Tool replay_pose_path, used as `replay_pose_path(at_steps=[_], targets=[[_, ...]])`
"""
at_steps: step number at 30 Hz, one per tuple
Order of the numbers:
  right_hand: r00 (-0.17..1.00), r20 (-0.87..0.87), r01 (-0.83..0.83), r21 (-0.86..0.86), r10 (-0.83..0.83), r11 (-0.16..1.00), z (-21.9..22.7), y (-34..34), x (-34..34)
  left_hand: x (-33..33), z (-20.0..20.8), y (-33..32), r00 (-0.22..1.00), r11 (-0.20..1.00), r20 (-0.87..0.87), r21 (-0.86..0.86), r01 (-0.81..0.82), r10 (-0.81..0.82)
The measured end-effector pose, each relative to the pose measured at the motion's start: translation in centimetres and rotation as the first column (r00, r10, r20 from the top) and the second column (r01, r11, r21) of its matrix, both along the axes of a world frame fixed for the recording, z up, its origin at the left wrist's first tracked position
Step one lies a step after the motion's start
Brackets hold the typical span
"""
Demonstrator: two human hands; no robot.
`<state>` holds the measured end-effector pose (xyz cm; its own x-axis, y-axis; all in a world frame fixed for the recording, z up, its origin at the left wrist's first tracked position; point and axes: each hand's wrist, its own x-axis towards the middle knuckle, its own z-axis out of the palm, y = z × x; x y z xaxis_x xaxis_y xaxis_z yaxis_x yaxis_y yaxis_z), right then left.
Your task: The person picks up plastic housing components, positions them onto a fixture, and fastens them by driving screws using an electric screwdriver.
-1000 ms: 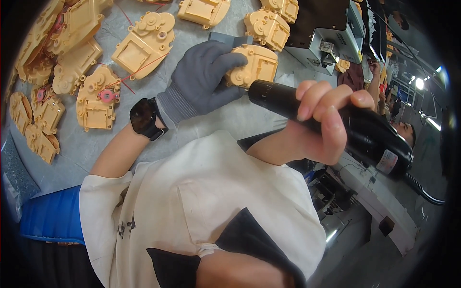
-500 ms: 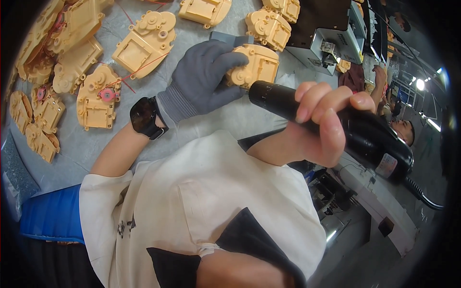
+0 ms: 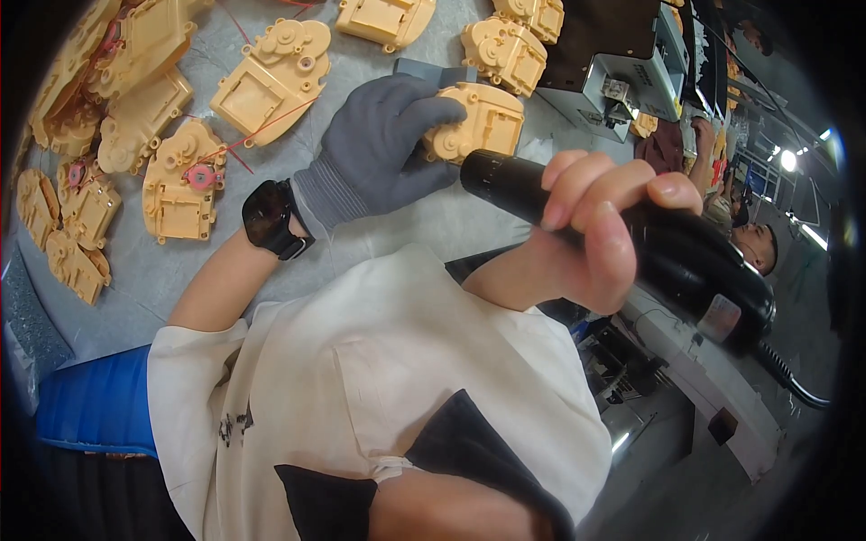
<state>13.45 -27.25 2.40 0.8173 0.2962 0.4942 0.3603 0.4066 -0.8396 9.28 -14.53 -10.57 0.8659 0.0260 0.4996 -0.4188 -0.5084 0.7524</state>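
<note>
My left hand (image 3: 383, 144), in its grey glove, was wrapped over a tan plastic housing (image 3: 478, 122) and pressed it down on the grey bench (image 3: 424, 225), fingers curled shut around its near edge; my right hand (image 3: 591, 230), bare, was clenched tight on the barrel of a black electric screwdriver (image 3: 631, 239), whose nose met the housing at about five o'clock of it. The tip itself was hidden behind the barrel, so I could not tell whether it sat in a screw. I judged the main risk was the bit skating off at that slanted angle and gouging the plastic, or jabbing my gloved fingers, which lay just beside the nose. The housing could also twist under torque if my hold slackened. At nine o'clock of my left hand lay more tan housings (image 3: 271, 81), some with red wires (image 3: 271, 126); a stray wire might snag. The cable (image 3: 794, 383) trailing at four o'clock could tug the tool.
</note>
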Motion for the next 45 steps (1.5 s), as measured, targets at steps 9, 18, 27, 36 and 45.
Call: replay_pose_path(at_steps=[9, 18, 27, 36, 45], targets=[[0.999, 0.044, 0.005, -0.039, -0.003, 0.999, -0.4, 0.2, -0.2, 0.2, -0.9, -0.1, 0.998, 0.999, -0.047, 0.010, 0.043, -0.042], [0.992, -0.038, -0.122, -0.012, 0.122, 0.992, -0.5, -1.7, 0.8, 0.1, -0.8, -0.1, 0.997, 0.999, -0.059, -0.005, 0.042, -0.042], [0.995, -0.034, -0.091, -0.005, 0.091, 0.996, -0.3, -2.4, 0.7, 0.0, -1.0, -0.2, 0.997, 0.999, -0.061, 0.010, 0.044, -0.043], [0.995, -0.051, -0.089, -0.011, 0.088, 0.996, -0.4, -2.3, 0.6, 0.0, -0.6, -0.7, 0.999, 0.999, -0.047, 0.049, -0.021, 0.024], [0.994, -0.095, -0.051, 0.004, 0.051, 0.999, -0.4, -2.2, 0.6, 0.3, -0.6, -0.7, 1.000, 0.999, -0.010, 0.038, -0.020, 0.021]])
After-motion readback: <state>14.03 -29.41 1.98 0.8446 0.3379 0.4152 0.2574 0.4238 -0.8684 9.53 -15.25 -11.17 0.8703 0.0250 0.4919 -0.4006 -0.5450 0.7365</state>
